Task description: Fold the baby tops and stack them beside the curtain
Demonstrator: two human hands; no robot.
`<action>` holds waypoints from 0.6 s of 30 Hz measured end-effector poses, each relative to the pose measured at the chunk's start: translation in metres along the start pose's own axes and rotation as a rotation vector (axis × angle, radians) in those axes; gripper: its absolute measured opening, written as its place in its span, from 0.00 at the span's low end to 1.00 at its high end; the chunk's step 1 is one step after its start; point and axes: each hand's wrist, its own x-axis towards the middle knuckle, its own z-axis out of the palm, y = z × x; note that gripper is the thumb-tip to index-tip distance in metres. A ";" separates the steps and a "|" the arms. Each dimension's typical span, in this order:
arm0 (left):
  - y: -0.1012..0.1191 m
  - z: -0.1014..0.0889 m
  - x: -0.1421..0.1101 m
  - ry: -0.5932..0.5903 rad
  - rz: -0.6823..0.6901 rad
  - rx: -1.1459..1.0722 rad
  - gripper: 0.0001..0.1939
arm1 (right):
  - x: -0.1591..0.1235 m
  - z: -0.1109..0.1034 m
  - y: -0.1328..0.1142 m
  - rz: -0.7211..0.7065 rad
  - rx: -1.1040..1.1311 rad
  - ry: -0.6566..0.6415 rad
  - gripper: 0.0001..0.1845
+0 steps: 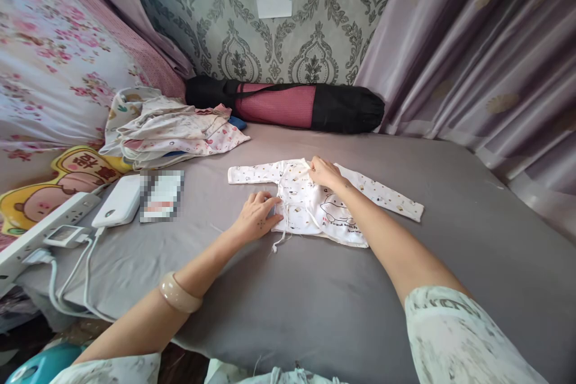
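Observation:
A small white long-sleeved baby shirt [294, 192] lies spread on the grey sheet, its sleeves stretched out to both sides. It has a small scattered print, a line drawing with lettering on the right front panel, and a tie hanging at the lower left. My left hand [256, 216] rests at the shirt's left side edge, thumb and fingers apart and touching the cloth. At the neckline, the fingers of my right hand [324, 173] are closed on the fabric. My right forearm crosses over part of the drawing and hides some of the right side.
Folded clothes [175, 126] are piled at the back left, beside a rolled mat in a black and pink bag [274, 105]. A power strip [45, 234], a white power bank [117, 201], cables and a yellow cushion [40, 198] lie left. Curtains [450, 48] hang right.

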 end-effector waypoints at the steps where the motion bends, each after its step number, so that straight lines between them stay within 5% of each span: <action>1: 0.001 -0.002 0.000 -0.010 0.003 0.005 0.22 | -0.003 0.001 0.000 -0.030 -0.056 0.022 0.13; 5: 0.004 -0.010 0.002 -0.051 0.015 0.044 0.22 | -0.009 0.011 0.000 -0.117 -0.179 0.049 0.16; 9: 0.001 -0.017 0.016 -0.073 0.056 0.096 0.18 | -0.005 0.014 0.012 -0.129 -0.027 0.041 0.16; 14: 0.001 -0.014 0.064 0.095 0.229 -0.019 0.10 | 0.002 0.006 0.040 -0.084 0.368 -0.011 0.17; 18: 0.014 0.009 0.110 0.211 0.340 -0.129 0.14 | -0.002 0.007 0.051 -0.222 0.407 -0.043 0.20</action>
